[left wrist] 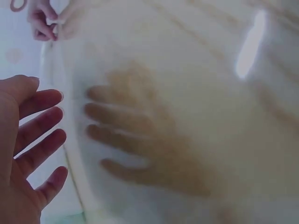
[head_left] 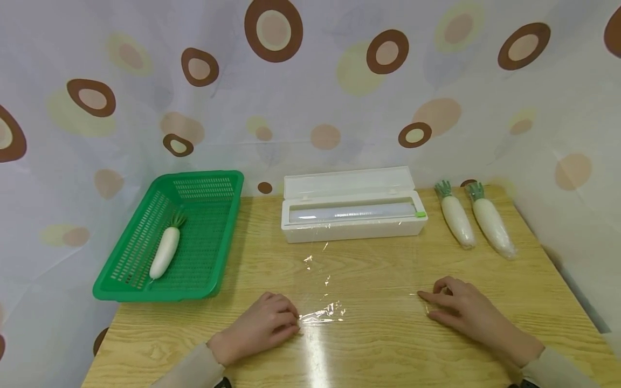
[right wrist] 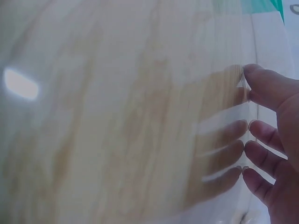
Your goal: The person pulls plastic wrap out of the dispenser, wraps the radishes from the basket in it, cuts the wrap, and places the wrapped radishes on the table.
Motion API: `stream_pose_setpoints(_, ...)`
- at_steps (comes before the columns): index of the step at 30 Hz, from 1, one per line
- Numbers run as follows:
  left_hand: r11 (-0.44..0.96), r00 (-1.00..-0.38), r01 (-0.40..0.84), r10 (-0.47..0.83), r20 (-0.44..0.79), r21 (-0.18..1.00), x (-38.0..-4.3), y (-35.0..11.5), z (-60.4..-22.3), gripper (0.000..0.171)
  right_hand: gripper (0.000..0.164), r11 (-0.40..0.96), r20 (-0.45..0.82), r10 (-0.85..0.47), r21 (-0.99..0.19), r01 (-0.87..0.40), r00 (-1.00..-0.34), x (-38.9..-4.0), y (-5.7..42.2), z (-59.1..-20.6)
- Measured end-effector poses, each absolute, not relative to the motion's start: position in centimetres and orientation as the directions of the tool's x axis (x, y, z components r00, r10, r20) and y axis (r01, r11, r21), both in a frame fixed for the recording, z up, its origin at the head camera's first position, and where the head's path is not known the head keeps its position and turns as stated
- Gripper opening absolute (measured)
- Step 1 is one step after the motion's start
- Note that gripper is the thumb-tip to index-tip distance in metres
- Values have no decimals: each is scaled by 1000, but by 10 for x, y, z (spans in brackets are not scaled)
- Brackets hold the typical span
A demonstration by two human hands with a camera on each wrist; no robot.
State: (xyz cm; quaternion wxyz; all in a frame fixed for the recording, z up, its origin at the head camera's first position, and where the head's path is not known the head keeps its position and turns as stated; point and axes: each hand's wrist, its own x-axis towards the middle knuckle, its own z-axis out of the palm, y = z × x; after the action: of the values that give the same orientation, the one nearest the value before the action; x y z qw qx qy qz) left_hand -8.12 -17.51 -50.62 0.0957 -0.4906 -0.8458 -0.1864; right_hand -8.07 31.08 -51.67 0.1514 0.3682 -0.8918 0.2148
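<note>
A sheet of clear plastic wrap (head_left: 327, 280) stretches over the wooden table from a white dispenser box (head_left: 353, 231) toward me. My left hand (head_left: 262, 330) rests at the sheet's near left corner, its fingers loosely bent. On the opposite side my right hand (head_left: 468, 315) touches down with its fingertips by the sheet's right edge, thumb and forefinger spread. Seen from the left wrist, the fingers (left wrist: 42, 119) are apart and relaxed. In the right wrist view, the thumb and fingertips (right wrist: 254, 154) meet their reflections on the shiny surface.
At the left stands a green basket (head_left: 224, 253) with one white radish (head_left: 166, 252) inside. Two wrapped white radishes, one (head_left: 457, 220) beside the other (head_left: 491, 223), lie at the back right. The box's lid (head_left: 347, 183) is raised, showing the roll (head_left: 351, 212). A patterned curtain (head_left: 310, 108) hangs behind.
</note>
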Motion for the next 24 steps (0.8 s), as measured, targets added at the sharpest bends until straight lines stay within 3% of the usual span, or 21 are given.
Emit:
stream_pose_setpoints(7,347,-397,918,774,493,195,-104,-188,-458,7,53,669,396,-570,-285,-686,-720,-79,312,-517)
stream_pose_setpoints(10,351,-434,901,720,541,255,-127,-203,-428,13,55,662,391,-565,-312,-682,-727,-79,313,-518)
stream_pose_setpoints(12,397,-511,859,653,558,322,-146,-217,-409,9,57,657,388,-560,-330,-678,-732,-78,314,-519)
stream_pose_setpoints(14,505,-639,767,549,539,396,-166,-233,-392,9,58,657,382,-556,-342,-672,-738,-77,314,-519)
stream_pose_setpoints(18,714,-867,479,294,401,511,-207,-271,-367,18,58,660,370,-548,-360,-660,-750,-75,313,-519)
stream_pose_setpoints(21,822,-954,268,154,257,503,-233,-303,-363,34,58,659,372,-543,-368,-656,-753,-74,312,-519)
stream_pose_setpoints(24,897,-994,92,59,89,432,-246,-337,-372,41,58,652,377,-544,-371,-661,-749,-74,310,-521)
